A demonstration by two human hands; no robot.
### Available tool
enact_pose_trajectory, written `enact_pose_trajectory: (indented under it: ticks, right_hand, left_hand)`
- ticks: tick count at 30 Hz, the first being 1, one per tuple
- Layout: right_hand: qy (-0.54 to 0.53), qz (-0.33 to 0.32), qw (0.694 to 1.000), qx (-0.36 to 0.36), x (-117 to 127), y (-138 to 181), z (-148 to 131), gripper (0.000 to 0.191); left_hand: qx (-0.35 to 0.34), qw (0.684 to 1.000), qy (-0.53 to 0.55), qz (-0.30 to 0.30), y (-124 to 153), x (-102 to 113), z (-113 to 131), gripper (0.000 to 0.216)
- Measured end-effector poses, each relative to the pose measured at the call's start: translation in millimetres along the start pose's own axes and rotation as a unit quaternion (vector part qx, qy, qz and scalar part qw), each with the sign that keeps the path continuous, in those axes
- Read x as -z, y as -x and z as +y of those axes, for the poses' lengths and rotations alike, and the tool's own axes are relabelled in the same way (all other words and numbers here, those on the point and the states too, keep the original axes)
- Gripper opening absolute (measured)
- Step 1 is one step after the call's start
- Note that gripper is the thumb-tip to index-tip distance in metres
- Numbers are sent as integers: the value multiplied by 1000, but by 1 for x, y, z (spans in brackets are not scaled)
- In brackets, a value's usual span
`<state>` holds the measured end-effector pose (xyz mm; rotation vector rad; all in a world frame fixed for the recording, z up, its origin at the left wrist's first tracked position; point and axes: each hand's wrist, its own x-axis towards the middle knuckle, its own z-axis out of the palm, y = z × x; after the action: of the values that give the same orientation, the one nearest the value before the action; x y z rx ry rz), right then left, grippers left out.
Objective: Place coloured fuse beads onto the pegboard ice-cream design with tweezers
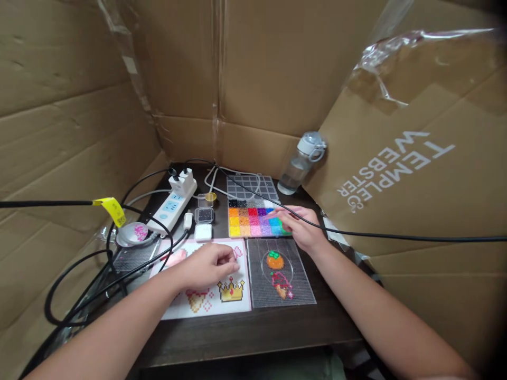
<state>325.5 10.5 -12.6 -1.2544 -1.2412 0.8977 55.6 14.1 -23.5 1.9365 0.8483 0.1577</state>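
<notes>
My left hand (pixel 209 266) rests curled, fingers folded in, on a white pattern sheet (pixel 206 306) printed with a yellow crown and other pixel pictures. My right hand (pixel 300 224) reaches over the lower right of a compartment box of coloured beads (pixel 249 216), fingers together and pointing left at the blue and green cells. Whether it holds a bead cannot be seen. Just in front lies a clear pegboard (pixel 279 274) carrying a small orange and green bead figure and a red one.
A white power strip (pixel 176 200) with plugs and black cables lies at the left. Small clear boxes (pixel 205 214), a white case (pixel 203 232) and a water bottle (pixel 301 163) stand around. Cardboard walls enclose the dark table (pixel 253 332). A black cable crosses at the right.
</notes>
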Motion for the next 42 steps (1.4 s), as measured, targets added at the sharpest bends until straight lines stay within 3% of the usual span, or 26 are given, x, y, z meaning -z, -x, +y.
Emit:
enact_pose_trajectory:
  ticks: [5,10,21,42]
  right_hand:
    - [128,19,992,13,-27,-8,5,20]
    - [214,21,976,43,-26,2,10,15]
    - [178,10,978,106,-35,10,13,15]
    - [191,1,978,86,-32,8,15,16]
  left_hand:
    - [5,1000,18,-6,0,1,1,25]
    - [3,1000,-3,-12,0,1,0,27]
    - [12,999,11,-29,-1,3,2,27]
    - [8,1000,1,-26,-2,2,-2,27]
